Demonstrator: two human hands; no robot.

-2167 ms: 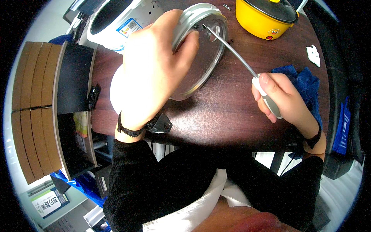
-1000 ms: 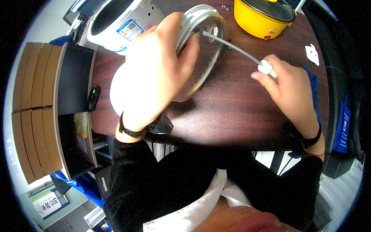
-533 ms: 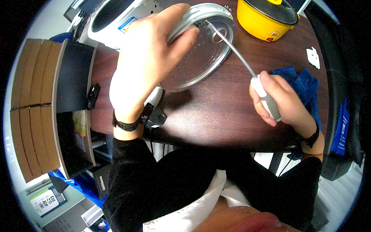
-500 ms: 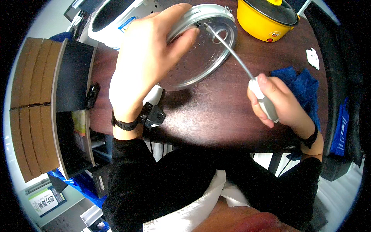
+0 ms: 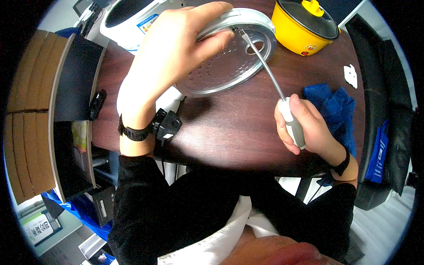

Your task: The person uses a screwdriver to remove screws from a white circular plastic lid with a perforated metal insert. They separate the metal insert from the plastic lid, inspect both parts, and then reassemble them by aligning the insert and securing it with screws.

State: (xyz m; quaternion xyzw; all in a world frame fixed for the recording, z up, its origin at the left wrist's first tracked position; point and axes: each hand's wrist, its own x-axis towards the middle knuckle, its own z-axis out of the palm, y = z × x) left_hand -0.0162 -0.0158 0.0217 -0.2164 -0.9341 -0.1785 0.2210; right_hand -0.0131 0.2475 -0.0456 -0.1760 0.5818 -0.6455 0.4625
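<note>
My left hand (image 5: 176, 48) is closed on the upper edge of a round lid (image 5: 225, 70), thumb on the inner side and fingers over the white rim. The lid is tilted, and its dimpled metal inner plate with an oval hole faces me. A screwdriver (image 5: 267, 68) with a long metal shaft and a white and grey handle is gripped in my right hand (image 5: 304, 123). Its flat tip points at the lid's rim, close to a small dark spot (image 5: 235, 29) near my left thumb. Whether the tip touches the lid, I cannot tell.
Behind my left hand stands a white cooker body (image 5: 128, 37) with a dark inside. A yellow pot (image 5: 298, 31) with a dark lid is at the far right. Below it lie a small white piece (image 5: 350, 76) and a blue cloth (image 5: 331, 106). Shelves (image 5: 73, 79) flank the table's left side.
The whole view has shifted a little. The lid's tilt has changed slightly in my left hand. The screwdriver tip stays near the same spot on the rim; both grips are kept.
</note>
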